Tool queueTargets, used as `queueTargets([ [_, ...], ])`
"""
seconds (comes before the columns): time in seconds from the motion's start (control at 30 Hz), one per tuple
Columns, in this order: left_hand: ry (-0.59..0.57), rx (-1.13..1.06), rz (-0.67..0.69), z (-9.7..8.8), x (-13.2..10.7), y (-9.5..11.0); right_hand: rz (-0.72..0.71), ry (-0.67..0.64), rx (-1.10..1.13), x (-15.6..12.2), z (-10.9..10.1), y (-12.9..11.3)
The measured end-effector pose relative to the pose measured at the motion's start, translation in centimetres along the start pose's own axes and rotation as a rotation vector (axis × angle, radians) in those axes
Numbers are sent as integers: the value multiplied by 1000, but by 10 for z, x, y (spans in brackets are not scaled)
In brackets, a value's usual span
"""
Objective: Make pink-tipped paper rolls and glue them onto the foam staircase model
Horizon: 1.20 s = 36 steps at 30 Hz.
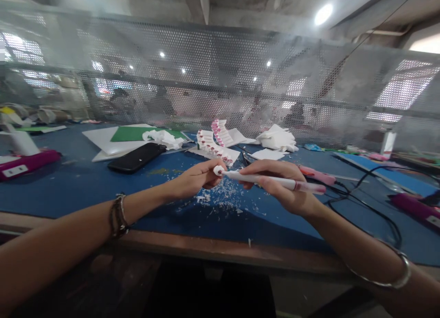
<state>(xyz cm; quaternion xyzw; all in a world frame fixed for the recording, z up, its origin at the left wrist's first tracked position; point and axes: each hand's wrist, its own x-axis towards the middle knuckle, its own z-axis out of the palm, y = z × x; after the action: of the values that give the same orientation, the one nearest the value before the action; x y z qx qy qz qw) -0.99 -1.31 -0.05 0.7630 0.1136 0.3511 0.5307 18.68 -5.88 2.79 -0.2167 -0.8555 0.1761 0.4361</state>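
My right hand (280, 185) is closed around a white pen-shaped tool (264, 178) with a pink rear end and a black cord trailing off to the right. My left hand (197, 177) pinches a small white piece (217, 170) right at the tool's tip. Both hands hover over a scatter of white scraps (223, 200) on the blue mat (68, 185). Behind the hands lie strips of small white pieces with pink marks (215, 146).
A black phone (136, 157) lies on white and green sheets (127, 134) at the left. A magenta device (24, 162) sits far left, another (417, 207) far right. Crumpled white paper (277, 138), black cables (364, 203) and a perforated metal screen (220, 79) stand behind.
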Motion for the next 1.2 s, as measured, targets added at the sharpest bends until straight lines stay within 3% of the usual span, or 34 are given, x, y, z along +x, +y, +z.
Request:
queueTargets([
  [0.13, -13, 9, -10, -1, 0, 0, 15, 21, 3, 0, 0, 1],
  [0.3, -18, 11, -3, -1, 0, -2, 1, -44, -3, 1, 1, 2],
  [0.87, -6, 30, -3, -3, 0, -5, -37, 47, -130, 2, -3, -3],
  [1.2, -18, 24, 3, -2, 0, -3, -90, 23, -169, 4, -3, -7],
])
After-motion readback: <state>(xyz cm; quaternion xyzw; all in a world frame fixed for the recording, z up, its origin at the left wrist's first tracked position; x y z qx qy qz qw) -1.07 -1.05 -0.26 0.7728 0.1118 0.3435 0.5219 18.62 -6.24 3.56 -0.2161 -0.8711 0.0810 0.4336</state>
